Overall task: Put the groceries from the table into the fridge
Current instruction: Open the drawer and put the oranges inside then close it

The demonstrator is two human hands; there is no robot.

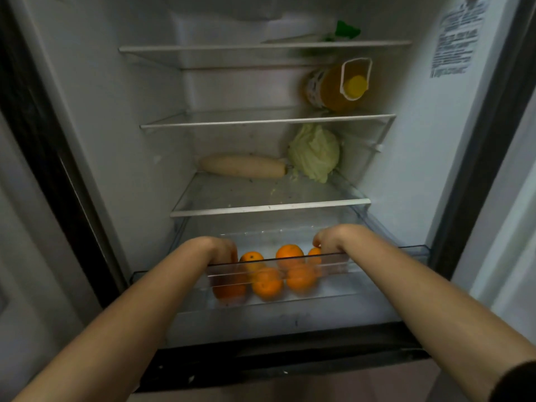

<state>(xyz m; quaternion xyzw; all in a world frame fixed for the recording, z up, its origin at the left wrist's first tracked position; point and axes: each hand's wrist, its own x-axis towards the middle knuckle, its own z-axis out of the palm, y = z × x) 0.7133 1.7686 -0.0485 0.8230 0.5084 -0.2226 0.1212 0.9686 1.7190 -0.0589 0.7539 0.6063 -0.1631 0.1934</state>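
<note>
Left hand (222,250) hooked over the front lip of the clear crisper drawer (377,281), fingers curled down inside and partly hidden behind the plastic, likely gripping the rim to steady or slide it. Drawer sits pulled out at the fridge (139,140) bottom, so its top is open for loading. Oranges (266,284) lie loose in the drawer between the two hands, five or so, some blurred through the front wall. Right hand (330,240) also curled over the rim, fingertips touching the rightmost orange; cannot tell if it grasps fruit or only the edge. Above, going rightward: white radish (243,166) lying on the lowest shelf, cabbage (314,152) beside it touching its tip, juice bottle (333,85) on the middle shelf, green-topped item (346,30) on the top shelf, too blurred to name. Nothing blocks the drawer; lowest shelf overhangs its rear.
</note>
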